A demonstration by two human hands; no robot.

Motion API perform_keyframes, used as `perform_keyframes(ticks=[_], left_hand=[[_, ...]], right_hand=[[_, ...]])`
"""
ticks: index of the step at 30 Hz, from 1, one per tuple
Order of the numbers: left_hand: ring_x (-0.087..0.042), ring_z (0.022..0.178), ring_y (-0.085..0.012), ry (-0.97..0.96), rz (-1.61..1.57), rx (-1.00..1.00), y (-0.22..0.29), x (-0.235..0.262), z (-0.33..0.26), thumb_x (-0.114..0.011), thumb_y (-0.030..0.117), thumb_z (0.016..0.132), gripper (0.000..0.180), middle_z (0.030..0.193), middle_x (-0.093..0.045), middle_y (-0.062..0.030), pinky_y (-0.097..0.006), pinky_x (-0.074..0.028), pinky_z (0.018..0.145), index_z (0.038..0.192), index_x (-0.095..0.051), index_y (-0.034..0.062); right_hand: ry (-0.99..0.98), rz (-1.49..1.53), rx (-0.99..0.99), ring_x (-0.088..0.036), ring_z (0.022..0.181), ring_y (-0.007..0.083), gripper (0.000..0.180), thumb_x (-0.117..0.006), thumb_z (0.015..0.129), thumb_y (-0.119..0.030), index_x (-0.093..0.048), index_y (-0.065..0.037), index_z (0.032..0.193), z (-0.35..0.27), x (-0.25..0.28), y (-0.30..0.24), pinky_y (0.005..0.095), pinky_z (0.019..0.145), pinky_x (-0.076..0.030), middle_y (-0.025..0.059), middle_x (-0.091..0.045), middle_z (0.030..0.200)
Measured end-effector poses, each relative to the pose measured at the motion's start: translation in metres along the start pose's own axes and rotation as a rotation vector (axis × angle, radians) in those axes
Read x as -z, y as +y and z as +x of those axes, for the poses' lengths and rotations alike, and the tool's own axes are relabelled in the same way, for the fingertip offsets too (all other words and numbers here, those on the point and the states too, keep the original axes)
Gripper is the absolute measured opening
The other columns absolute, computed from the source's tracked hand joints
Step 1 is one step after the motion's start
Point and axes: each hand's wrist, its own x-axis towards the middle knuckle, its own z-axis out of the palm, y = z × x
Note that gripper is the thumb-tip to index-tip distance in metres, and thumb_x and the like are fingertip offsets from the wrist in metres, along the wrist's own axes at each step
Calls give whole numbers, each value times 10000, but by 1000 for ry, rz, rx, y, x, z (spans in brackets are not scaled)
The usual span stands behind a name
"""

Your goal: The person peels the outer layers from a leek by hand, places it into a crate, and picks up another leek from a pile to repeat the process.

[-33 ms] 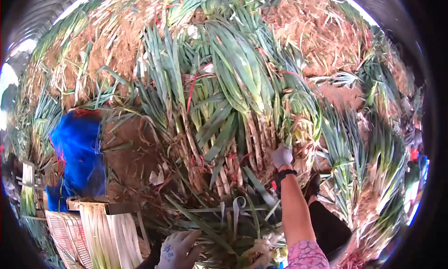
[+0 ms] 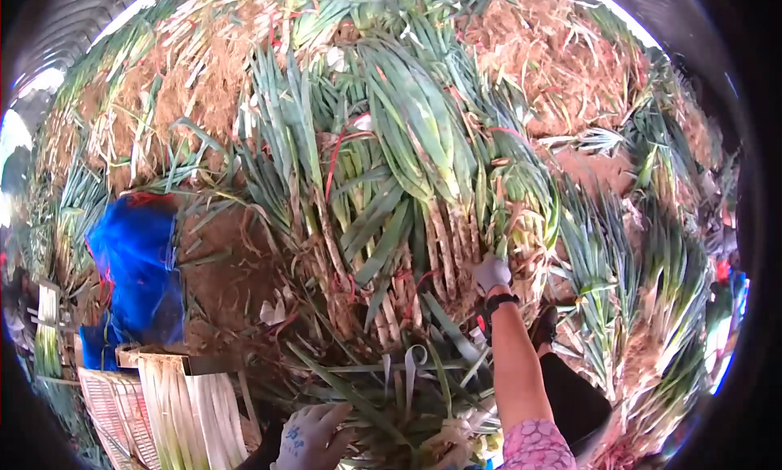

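Note:
My right hand (image 2: 492,273), in a pale glove with a dark band at the wrist, reaches forward to the right end of a heap of long leeks (image 2: 440,246). Its fingers are curled around a leek whose green part (image 2: 502,246) rises just above the glove; the fingertips are hidden. At the lower edge, my left hand (image 2: 312,437) in a matching glove with blue marks is held open, its fingers a little apart and nothing in them. Loose green leaves (image 2: 383,405) lie beside it.
Trimmed white leek stalks (image 2: 183,405) stand at lower left by a pale red crate (image 2: 118,409). A blue mesh bag (image 2: 138,266) is behind them. Root-ended leek bundles (image 2: 562,59) pile up at the back, and more leeks (image 2: 652,266) lie along the right. Bare soil (image 2: 232,266) shows left of centre.

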Motion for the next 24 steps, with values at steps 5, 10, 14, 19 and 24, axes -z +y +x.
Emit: perform_keyframes(ticks=[5,10,14,19,24], left_hand=[[-578,976,-372,-14,25,-60,-1,-16,4,-638,65,736,392,1066,-611,-186,-423,-475,848,1128,-621,53],[-591,828,-330,-31,64,-118,-17,-40,10,-620,171,788,285,882,-618,-114,-440,-456,734,1058,-615,81],[-595,910,-350,-37,127,-47,-19,-36,4,-625,180,791,306,964,-633,-149,-426,-477,780,1076,-624,69],[-589,930,-358,13,126,-96,-10,-41,14,-587,224,818,288,968,-629,-155,-441,-458,820,1058,-627,70],[-604,903,-359,46,101,-191,4,-44,20,-580,204,828,246,967,-636,-162,-431,-481,776,1029,-639,76]], right_hand=[[-127,103,212,-619,1000,369,586,-704,720,-480,-637,18,1020,-6,5,3,411,852,-489,255,-640,1038],[-173,578,186,-655,803,343,472,-737,696,-327,-605,35,969,-81,55,-20,404,741,-518,222,-663,841],[-469,1006,402,-610,633,202,194,-637,806,-122,-597,12,941,-153,30,-21,302,593,-518,97,-635,761],[-575,1286,706,-552,549,167,183,-558,902,-202,-600,-32,849,-245,-7,-1,305,532,-491,57,-574,641],[-709,1390,71,-527,495,153,360,-481,938,-424,-598,-89,881,-235,40,-21,306,478,-456,22,-566,630]])
